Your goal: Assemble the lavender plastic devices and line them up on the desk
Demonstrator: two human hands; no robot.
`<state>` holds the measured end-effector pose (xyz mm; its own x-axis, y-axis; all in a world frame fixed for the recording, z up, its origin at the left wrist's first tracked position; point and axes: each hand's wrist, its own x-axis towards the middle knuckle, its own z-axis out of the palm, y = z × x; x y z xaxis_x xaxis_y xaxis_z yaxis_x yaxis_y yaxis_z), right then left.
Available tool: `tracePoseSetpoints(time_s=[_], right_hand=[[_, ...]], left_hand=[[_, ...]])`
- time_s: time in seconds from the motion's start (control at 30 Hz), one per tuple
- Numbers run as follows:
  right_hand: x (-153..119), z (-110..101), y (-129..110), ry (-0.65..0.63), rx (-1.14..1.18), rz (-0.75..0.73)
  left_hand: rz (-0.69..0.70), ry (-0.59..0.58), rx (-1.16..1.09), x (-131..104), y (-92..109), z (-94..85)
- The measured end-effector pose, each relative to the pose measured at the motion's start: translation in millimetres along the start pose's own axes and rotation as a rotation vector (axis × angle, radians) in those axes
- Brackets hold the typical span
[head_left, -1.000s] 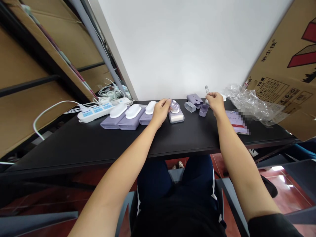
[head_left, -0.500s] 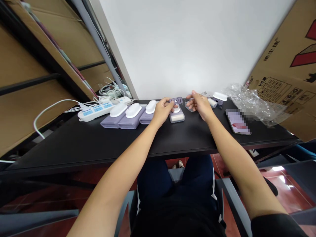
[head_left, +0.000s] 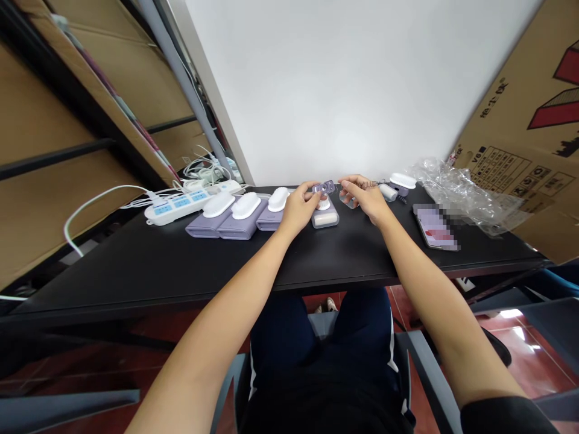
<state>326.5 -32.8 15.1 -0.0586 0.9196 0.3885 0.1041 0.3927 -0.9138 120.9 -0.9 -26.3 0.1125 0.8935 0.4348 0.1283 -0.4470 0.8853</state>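
My left hand (head_left: 299, 204) pinches a small purple plastic part (head_left: 324, 187) with a rounded frame shape. Just below that part, a purple body with a clear cover and a white roller (head_left: 325, 219) lies on the black table. My right hand (head_left: 365, 196) is a little to the right, thumb and fingers brought together close to the purple part; whatever is between the fingertips is too small to make out. Beneath those fingers lies a clear plastic piece (head_left: 347, 199). Dark coiled springs (head_left: 371, 183) show behind the right hand, partly hidden by it.
Left on the table (head_left: 235, 265) are several purple units topped with white oval brushes (head_left: 245, 205), beside a power strip (head_left: 178, 206) with cables. To the right lie another white brush (head_left: 402, 180), a phone (head_left: 435, 226) and crumpled clear plastic (head_left: 470, 196). A large carton (head_left: 529, 163) stands behind.
The right hand has turned and moved slightly left, its fingers closing near the purple part. The left hand has tilted that part, which now faces differently.
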Motion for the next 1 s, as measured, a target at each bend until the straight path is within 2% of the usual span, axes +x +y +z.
tracePoseSetpoints(time_s=[0.33, 0.6, 0.8, 1.0], right_hand=[[-1, 2, 0, 0.027, -0.02, -0.015], [1, 9, 14, -0.103, -0.069, -0.115], [1, 14, 21, -0.025, -0.164, -0.144], [1, 16, 18, 0.016, -0.135, -0.123]], left_hand=[[0.116, 0.021, 0.171, -5, 3, -1.0], [0.135, 0.017, 0.223, -7, 7, -1.3], [0.16, 0.043, 0.254, -9, 10, -0.1], [0.17, 0.04, 0.267, -10, 11, -0.1]])
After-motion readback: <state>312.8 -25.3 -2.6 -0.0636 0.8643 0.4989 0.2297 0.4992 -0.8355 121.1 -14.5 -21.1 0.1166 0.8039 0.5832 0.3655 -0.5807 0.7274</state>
